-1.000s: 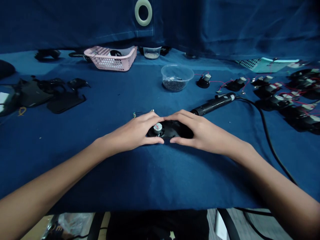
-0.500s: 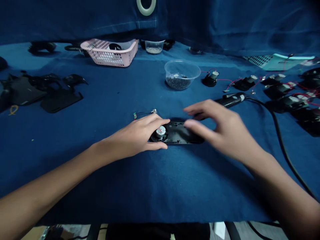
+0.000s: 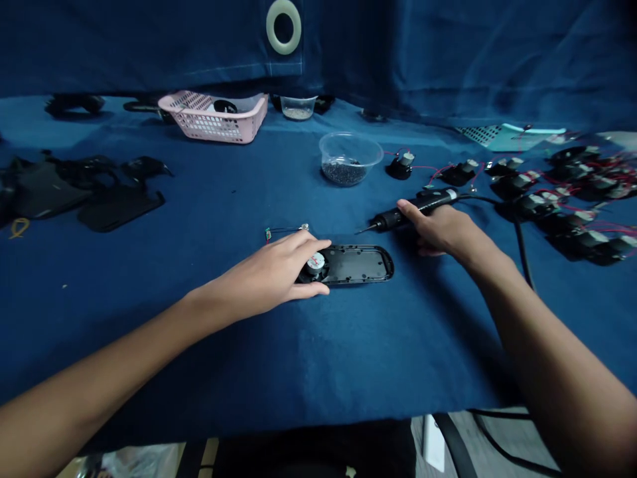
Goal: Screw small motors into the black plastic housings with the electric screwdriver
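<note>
My left hand (image 3: 279,269) is closed around the left end of a long black plastic housing (image 3: 361,264) that lies on the blue cloth. Between its thumb and fingers a round white-topped motor (image 3: 315,263) shows, seated in the housing. Just beyond the fingers, thin wires lead to a small connector piece (image 3: 304,228) and a tiny green board (image 3: 268,234). To the right, my right hand (image 3: 442,229) grips a black electric screwdriver (image 3: 408,211), its thin bit pointing left above the cloth. Some of its fingers are hidden beneath the tool.
A clear bowl of small dark screws (image 3: 351,159) stands behind the housing. Motor assemblies with red wires (image 3: 542,192) crowd the right side, near the screwdriver's black cable (image 3: 525,255). Black plastic parts (image 3: 114,206) lie at left; a pink basket (image 3: 219,126) and teal basket (image 3: 517,137) stand at the back.
My right hand has moved right, away from the housing, and taken hold of the electric screwdriver. The screwdriver's bit now shows. My left hand keeps its grip on the housing.
</note>
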{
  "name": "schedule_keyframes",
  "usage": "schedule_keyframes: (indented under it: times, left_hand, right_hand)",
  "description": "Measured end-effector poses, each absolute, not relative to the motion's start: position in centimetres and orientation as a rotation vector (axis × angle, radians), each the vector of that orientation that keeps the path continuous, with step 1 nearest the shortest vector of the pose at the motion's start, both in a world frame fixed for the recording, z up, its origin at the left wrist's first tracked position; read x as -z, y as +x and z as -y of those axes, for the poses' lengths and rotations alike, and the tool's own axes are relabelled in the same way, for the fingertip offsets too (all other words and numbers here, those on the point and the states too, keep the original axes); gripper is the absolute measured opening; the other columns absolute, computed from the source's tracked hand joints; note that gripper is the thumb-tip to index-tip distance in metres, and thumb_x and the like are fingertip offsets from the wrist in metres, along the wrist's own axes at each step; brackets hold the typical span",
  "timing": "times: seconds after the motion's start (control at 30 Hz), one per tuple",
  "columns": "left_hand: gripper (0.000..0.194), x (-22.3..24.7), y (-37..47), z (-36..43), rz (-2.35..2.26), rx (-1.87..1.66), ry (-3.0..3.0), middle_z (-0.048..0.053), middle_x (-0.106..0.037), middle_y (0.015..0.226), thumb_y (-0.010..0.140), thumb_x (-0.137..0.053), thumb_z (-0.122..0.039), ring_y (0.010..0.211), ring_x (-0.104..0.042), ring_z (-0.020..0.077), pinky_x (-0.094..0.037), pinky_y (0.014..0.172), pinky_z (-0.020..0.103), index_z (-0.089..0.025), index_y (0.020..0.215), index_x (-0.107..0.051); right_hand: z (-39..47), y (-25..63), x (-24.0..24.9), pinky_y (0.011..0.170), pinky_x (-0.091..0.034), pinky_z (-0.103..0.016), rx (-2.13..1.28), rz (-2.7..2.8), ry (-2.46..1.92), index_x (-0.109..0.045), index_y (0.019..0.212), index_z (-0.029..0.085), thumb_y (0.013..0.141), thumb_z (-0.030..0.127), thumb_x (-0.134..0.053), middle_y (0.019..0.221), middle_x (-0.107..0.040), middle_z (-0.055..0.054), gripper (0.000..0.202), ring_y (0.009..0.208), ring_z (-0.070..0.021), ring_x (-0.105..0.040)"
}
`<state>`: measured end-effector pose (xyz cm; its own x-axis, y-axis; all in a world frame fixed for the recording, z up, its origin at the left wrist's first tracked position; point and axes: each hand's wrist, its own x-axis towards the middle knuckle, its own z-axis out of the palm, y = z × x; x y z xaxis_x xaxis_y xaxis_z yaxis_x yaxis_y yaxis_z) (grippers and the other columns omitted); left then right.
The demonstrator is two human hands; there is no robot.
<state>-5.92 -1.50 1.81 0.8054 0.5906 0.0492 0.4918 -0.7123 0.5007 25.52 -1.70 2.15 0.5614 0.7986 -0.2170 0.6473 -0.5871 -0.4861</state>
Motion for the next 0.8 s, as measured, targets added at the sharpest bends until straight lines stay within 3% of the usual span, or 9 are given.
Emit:
schedule_keyframes:
  times: [0.23, 0.37, 0.43, 0.5, 0.63, 0.7, 0.8]
  left_hand:
    - [0.064, -2.6, -6.4, 2.3, -0.86, -0.185, 2.481, 0.006, -0.045, 0.144, 0.089, -0.057, -0.056, 0.131, -0.044, 0.0289, -0.04, 0.105, 0.04, -0.028, 0.144, -0.039]
    - [0.06, -4.3, -6.4, 0.7, -0.785, -0.231, 2.389, 0.006, -0.049, 0.14, 0.092, -0.049, -0.059, 0.127, -0.05, 0.0237, -0.041, 0.103, 0.035, -0.025, 0.142, -0.043]
    - [0.051, -5.3, -5.8, -1.4, -0.788, -0.432, 2.349, 0.006, -0.056, 0.134, 0.097, -0.041, -0.054, 0.12, -0.055, 0.0197, -0.043, 0.1, 0.032, -0.022, 0.136, -0.05]
    - [0.041, -6.2, -4.4, -4.4, -0.847, -0.648, 2.412, 0.006, -0.064, 0.123, 0.097, -0.045, -0.047, 0.11, -0.059, 0.0187, -0.044, 0.094, 0.03, -0.02, 0.125, -0.059]
    - [0.022, -7.2, 1.1, -12.2, -0.789, -0.778, 2.689, 0.006, -0.07, 0.099, 0.09, -0.055, -0.027, 0.09, -0.061, 0.0168, -0.042, 0.081, 0.028, -0.014, 0.1, -0.069]
    - [0.019, -7.5, 4.3, -15.8, -0.799, -0.569, 2.794, 0.005, -0.07, 0.094, 0.087, -0.056, -0.023, 0.086, -0.061, 0.0172, -0.041, 0.079, 0.029, -0.015, 0.096, -0.071]
    - [0.016, -7.8, 8.4, -19.7, -0.863, 0.138, 2.787, 0.002, -0.07, 0.084, 0.077, -0.063, -0.017, 0.078, -0.061, 0.0173, -0.04, 0.074, 0.029, -0.019, 0.088, -0.075]
  right_hand:
    - [-0.2, 26.2, -2.1, 0.04, -0.053, -0.036, -0.726, 0.904, -2.4, -0.06, 0.078, 0.013, 0.065, 0.076, -0.064, 0.066, -0.064, -0.014, 0.065, 0.051, -0.0249, -0.064]
    - [-0.1, 26.5, -1.3, 0.043, -0.055, -0.029, -0.827, 0.711, -2.195, -0.058, 0.077, 0.015, 0.071, 0.048, -0.074, 0.065, -0.063, -0.009, 0.038, 0.054, -0.0193, -0.064]
    - [0.4, 26.6, -1.4, 0.047, -0.056, -0.028, -0.894, 0.613, -2.046, -0.058, 0.077, 0.014, 0.077, 0.036, -0.068, 0.064, -0.063, -0.008, 0.024, 0.054, -0.0175, -0.063]
    - [1.1, 26.7, -1.9, 0.05, -0.057, -0.027, -0.946, 0.547, -1.871, -0.057, 0.078, 0.014, 0.082, 0.031, -0.058, 0.066, -0.064, -0.009, 0.017, 0.057, -0.0169, -0.064]
    - [2.4, 27.1, -3.9, 0.058, -0.057, -0.023, -0.949, 0.492, -1.503, -0.056, 0.079, 0.016, 0.087, 0.028, -0.041, 0.073, -0.066, -0.006, 0.021, 0.064, -0.0129, -0.065]
    - [2.8, 27.2, -4.8, 0.062, -0.057, -0.022, -0.902, 0.481, -1.367, -0.056, 0.079, 0.018, 0.086, 0.03, -0.041, 0.074, -0.065, -0.003, 0.021, 0.065, -0.0108, -0.064]
    - [3.1, 26.9, -5.5, 0.064, -0.057, -0.021, -0.843, 0.465, -1.254, -0.058, 0.079, 0.019, 0.084, 0.034, -0.046, 0.071, -0.063, -0.001, 0.019, 0.063, -0.0099, -0.062]
